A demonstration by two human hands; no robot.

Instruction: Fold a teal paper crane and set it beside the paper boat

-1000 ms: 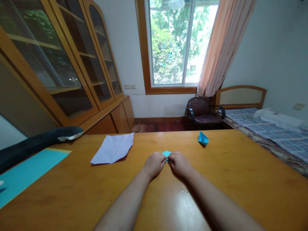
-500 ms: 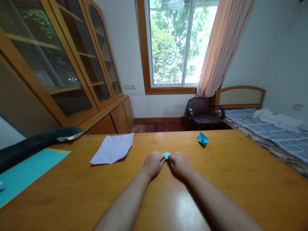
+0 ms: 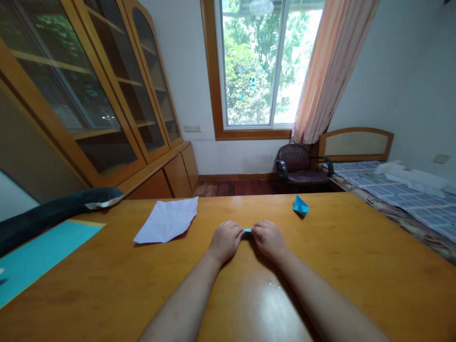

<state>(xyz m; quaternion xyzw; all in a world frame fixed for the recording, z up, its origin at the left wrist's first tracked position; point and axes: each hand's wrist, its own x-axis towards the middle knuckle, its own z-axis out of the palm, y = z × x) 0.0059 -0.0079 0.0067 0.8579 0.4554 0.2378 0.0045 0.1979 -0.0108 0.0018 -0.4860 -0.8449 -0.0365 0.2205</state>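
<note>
both hands sit close together on the table, knuckles toward the camera, and between them only a thin sliver of a small blue folded paper shows. the left hand is curled narrow with its fingertips pinched on the left end of that paper, and the right hand is curled the same way on the right end; most of the paper is hidden under the bent fingers, so its shape and how far it is folded cannot be made out. whether it lies flat on the table or is lifted just off it cannot be told from this angle. both forearms run down to the bottom edge and are cut off there. beyond the right hand and off to its right, well apart, a blue paper boat stands on the table. beyond the left hand and to its left lies a white creased sheet, fanned with fold lines, one corner lifted enough to cast a dark shadow beneath. far to the left of the left hand a large blue sheet lies at the table's edge, cut off by the frame, and above it a dark long object with a pale patch near its tip reaches in from the left; what it is cannot be told.
</note>
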